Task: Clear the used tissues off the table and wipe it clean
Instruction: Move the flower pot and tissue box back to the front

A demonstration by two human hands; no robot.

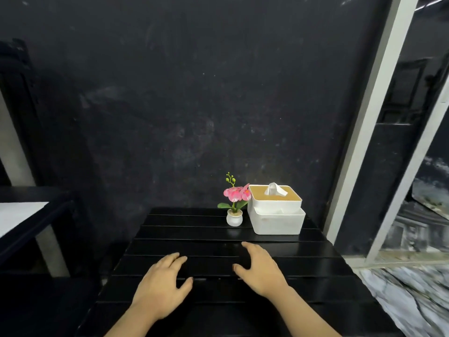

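Hands (161, 285) (261, 267) open, empty — flat on table (218, 244)

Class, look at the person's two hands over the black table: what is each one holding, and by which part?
Nothing is held. The left hand and right hand are open and empty, palms down over the black slatted table.

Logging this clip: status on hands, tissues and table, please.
Left hand and right hand open, empty, over the black table. No loose tissues visible. Tissue box and flower pot stand at the far right.
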